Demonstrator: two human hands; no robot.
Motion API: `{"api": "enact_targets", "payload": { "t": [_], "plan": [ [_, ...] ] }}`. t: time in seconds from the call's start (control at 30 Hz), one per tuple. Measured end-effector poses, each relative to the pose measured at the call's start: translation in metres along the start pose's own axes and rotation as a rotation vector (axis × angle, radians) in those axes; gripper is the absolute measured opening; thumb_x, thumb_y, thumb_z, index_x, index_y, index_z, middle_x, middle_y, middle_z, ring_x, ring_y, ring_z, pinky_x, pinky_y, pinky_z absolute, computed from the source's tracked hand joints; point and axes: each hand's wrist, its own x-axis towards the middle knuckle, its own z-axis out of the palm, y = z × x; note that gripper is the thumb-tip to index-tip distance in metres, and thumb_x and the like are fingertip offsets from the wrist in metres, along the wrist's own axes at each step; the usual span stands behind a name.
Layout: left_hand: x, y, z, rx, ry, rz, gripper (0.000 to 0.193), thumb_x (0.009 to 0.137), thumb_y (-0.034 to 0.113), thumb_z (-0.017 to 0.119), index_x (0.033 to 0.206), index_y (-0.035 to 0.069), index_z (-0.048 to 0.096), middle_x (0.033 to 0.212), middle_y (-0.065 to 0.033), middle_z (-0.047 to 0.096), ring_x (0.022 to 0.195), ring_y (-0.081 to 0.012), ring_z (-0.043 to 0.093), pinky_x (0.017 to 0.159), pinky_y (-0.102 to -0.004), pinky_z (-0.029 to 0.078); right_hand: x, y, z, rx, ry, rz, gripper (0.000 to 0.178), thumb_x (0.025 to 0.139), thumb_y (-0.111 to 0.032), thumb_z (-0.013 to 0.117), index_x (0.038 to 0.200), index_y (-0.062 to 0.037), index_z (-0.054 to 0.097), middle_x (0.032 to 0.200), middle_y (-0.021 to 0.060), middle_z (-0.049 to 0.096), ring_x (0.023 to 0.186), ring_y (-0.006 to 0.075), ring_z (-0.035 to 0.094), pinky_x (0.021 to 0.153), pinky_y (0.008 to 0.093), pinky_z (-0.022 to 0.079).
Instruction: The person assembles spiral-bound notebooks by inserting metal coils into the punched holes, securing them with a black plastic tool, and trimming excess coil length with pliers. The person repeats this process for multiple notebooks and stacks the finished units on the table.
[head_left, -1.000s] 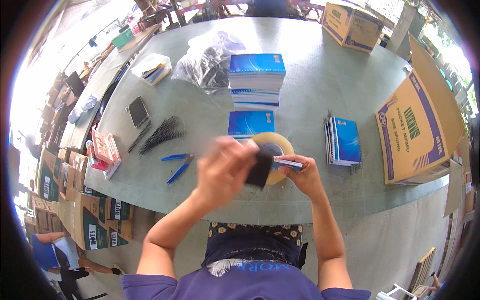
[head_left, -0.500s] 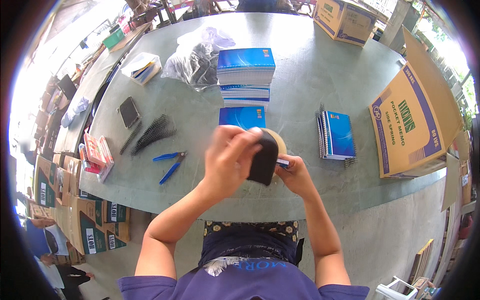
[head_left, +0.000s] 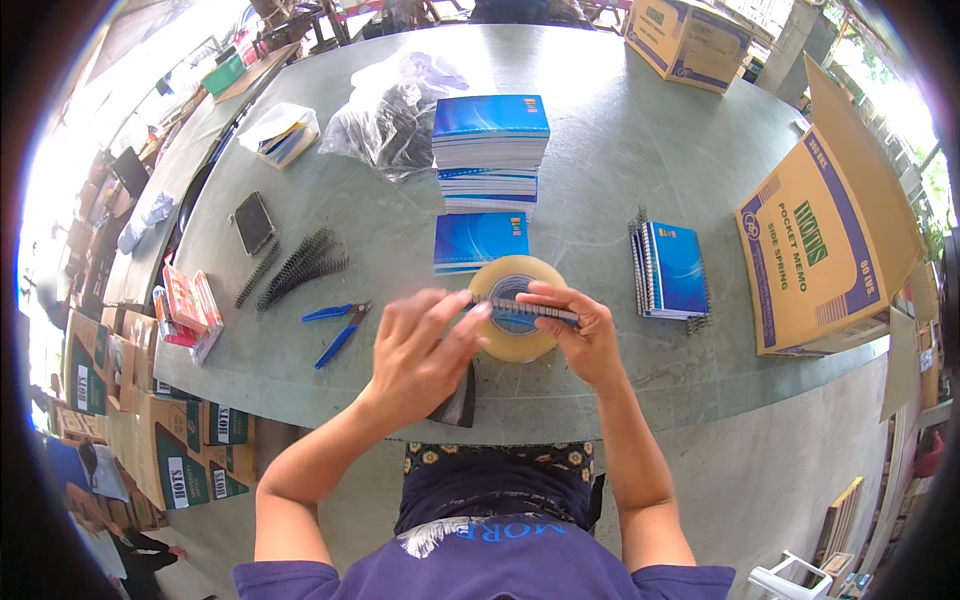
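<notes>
The right hand (head_left: 585, 335) closes narrowly on the right end of a small notebook (head_left: 526, 309), thumb and fingers pinching it edge-on. The left hand (head_left: 420, 338) has its fingers at the opposite end; blur hides whether they grip or merely touch. The notebook is above a roll of tape (head_left: 515, 349), its bound edge facing up. It looks light, with pages that probably flex; a glossy cover might slip, and the binding could bend under a squeeze. The short ends seem the safest hold. Beyond lie blue pliers (head_left: 346, 324) and stacked notebooks (head_left: 490, 135).
</notes>
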Motion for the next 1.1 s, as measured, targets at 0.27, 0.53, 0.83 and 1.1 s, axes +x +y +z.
{"api": "enact_targets", "payload": {
  "t": [0.27,0.53,0.83,1.1],
  "plan": [
    [0.037,0.004,0.013,-0.074,-0.167,-0.001,0.034,0.074,0.021,0.070,0.102,0.005,0.060,0.106,-0.0069,0.057,0.107,-0.0255,0.048,0.093,-0.0401,0.034,-0.008,0.005,-0.006,0.012,-0.024,0.023,0.028,0.084,-0.004,0.064,0.112,0.0004,0.060,0.110,0.0119,0.064,0.105,0.0180,0.059,0.092,0.0296,0.046],
    [0.042,0.004,0.020,-0.096,-0.218,0.028,0.035,0.075,0.026,0.069,0.103,0.007,0.059,0.099,-0.0076,0.059,0.100,-0.0253,0.054,0.086,-0.0381,0.039,-0.016,0.004,-0.008,0.050,0.097,-0.088,0.022,0.087,-0.001,0.060,0.109,0.0028,0.060,0.110,0.0139,0.064,0.107,0.0174,0.057,0.092,0.0295,0.046],
    [0.051,0.005,0.031,-0.315,-0.293,0.016,0.037,0.080,0.029,0.065,0.109,0.008,0.058,0.103,-0.0136,0.061,0.096,-0.0292,0.058,0.084,-0.0422,0.043,-0.031,0.021,-0.021,-0.173,0.241,0.068,0.015,0.081,-0.001,0.066,0.096,0.0009,0.066,0.088,0.0065,0.069,0.083,0.0108,0.063,0.074,0.0241,0.050],
    [0.062,0.030,0.051,-0.464,-0.312,0.102,0.022,0.083,0.015,0.059,0.102,0.004,0.062,0.095,-0.0141,0.062,0.094,-0.0312,0.057,0.085,-0.0426,0.044,-0.031,0.014,-0.023,-0.286,0.247,0.064,0.014,0.080,-0.003,0.066,0.093,0.0010,0.066,0.083,0.0060,0.069,0.079,0.0098,0.064,0.070,0.0243,0.049]
  ]
}}
